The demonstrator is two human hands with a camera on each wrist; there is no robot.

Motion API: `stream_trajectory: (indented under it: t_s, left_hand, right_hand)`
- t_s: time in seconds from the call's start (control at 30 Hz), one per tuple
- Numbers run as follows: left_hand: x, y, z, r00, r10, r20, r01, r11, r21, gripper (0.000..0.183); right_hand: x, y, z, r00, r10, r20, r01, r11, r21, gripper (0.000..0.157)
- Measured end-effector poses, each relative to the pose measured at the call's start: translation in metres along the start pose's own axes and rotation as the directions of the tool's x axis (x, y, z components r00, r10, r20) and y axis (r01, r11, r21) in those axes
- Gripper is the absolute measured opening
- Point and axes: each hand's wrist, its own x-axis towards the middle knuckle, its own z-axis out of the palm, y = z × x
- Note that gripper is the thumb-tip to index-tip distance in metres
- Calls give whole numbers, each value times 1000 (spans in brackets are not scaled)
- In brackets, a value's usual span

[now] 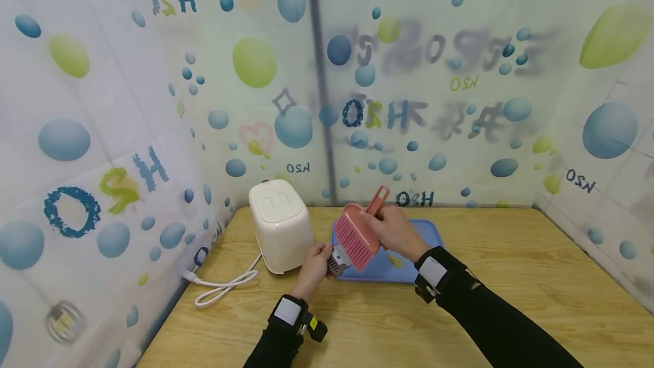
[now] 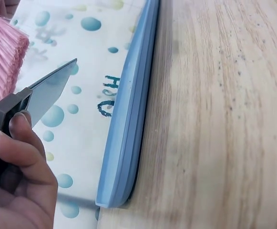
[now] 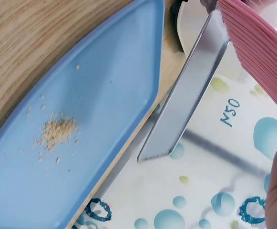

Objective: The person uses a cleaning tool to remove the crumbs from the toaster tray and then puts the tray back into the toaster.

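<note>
My left hand (image 1: 313,268) grips the dark end of a shallow metal crumb tray (image 3: 186,90) with raised edges. In my right hand (image 1: 398,231) is a pink brush (image 1: 357,237), held by its body near the handle, bristles pointing down and left. The bristles overlap the crumb tray in the head view and lie close beside its dark end in the wrist views. Below both hands, a blue tray (image 1: 429,234) lies on the table, with a small heap of tan crumbs (image 3: 57,131) on it and a few scattered around.
A white toaster (image 1: 281,231) stands on the table just left of the blue tray. Its white cord (image 1: 225,285) loops at the table's left edge. Patterned curtains (image 1: 255,101) hang behind and at both sides of the wooden table (image 1: 511,277).
</note>
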Motion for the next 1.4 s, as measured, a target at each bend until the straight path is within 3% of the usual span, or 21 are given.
stream_trajectory:
  t_s: [0.5, 1.03, 1.4]
  left_hand:
    - [4, -3, 1, 1000, 28, 15, -27, 998, -50, 32]
    - [6, -7, 2, 999, 29, 17, -28, 998, -60, 30]
    - [-1, 0, 2, 1000, 11, -3, -12, 999, -51, 32]
  right_hand:
    - [1, 4, 16, 1000, -26, -10, 26, 1000, 0, 34]
    - [1, 9, 11, 998, 58, -26, -59, 998, -25, 37]
    - [1, 14, 6, 997, 62, -37, -64, 997, -34, 39]
